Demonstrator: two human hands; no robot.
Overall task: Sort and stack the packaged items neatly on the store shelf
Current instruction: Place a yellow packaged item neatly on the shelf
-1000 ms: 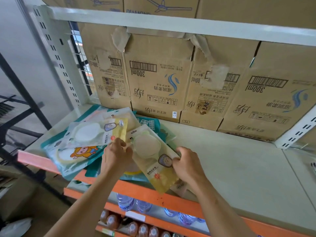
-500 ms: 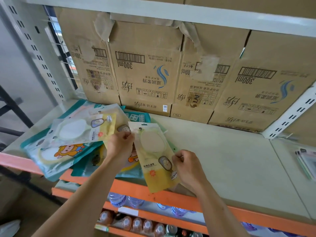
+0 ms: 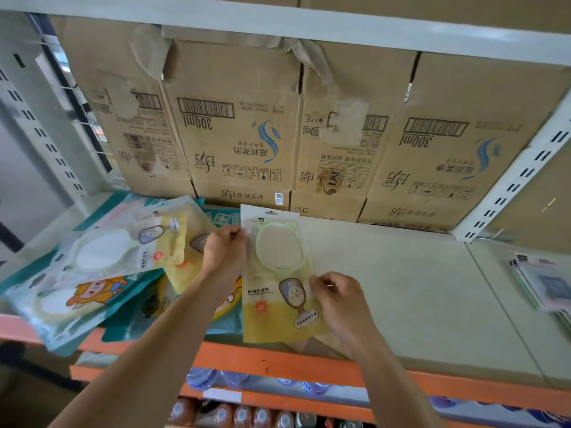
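A yellow and clear packet with a green-rimmed round mirror [image 3: 278, 273] stands nearly upright over the front of the shelf board [image 3: 417, 304]. My left hand [image 3: 224, 253] pinches its upper left edge. My right hand [image 3: 338, 299] pinches its right edge lower down. To the left lies a loose heap of similar packets: a pale one with a white disc [image 3: 123, 245] on top, and a teal one with a cartoon child [image 3: 83, 298] beneath it, hanging over the shelf front.
Brown cardboard cartons [image 3: 244, 128] line the back of the shelf. A small stack of flat packets [image 3: 543, 285] lies at the far right. The orange shelf rail [image 3: 278, 362] runs along the front, with bottles [image 3: 241, 415] on the shelf below.
Both hands have carried the yellow mirror packet to the right, away from the heap, and turned it from slanted to nearly straight. The heap has not moved.
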